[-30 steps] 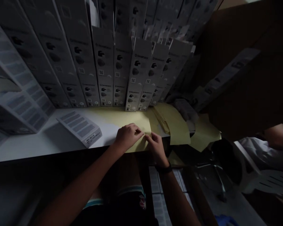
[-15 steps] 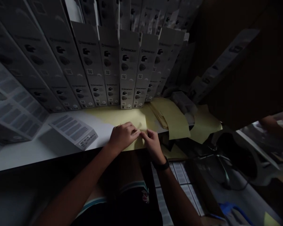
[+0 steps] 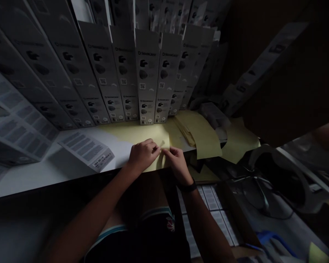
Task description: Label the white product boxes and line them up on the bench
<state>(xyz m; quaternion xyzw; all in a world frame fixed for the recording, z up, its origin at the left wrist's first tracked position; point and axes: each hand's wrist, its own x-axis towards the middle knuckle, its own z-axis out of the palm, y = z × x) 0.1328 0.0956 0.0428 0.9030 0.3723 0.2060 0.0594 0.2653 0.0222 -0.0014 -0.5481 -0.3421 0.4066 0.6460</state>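
Note:
My left hand (image 3: 144, 155) is closed in a pinch over a yellow paper sheet (image 3: 153, 133) on the white table (image 3: 68, 168). My right hand (image 3: 179, 166), with a dark band at its wrist, pinches at the sheet's right edge. The fingertips of both hands nearly meet low over the paper. Whatever is between them is too small and dim to make out. Left of my left hand lies a folded printed carton (image 3: 86, 149) with a barcode. Other yellow sheets (image 3: 204, 133) lie to the right of my hands, hanging over the table edge.
Tall printed boxes (image 3: 146, 76) stand in rows along the back. More printed cartons (image 3: 16, 120) are at the left. A big dark cardboard box (image 3: 298, 84) looms at the right. Below my right forearm is an open box of packed small cartons (image 3: 211, 197). Fan-like equipment (image 3: 276, 179) stands beyond it.
The view has shifted slightly. My hands stay pinched together over the yellow sheet, with only a small movement of the fingers. The boxes and papers are unchanged.

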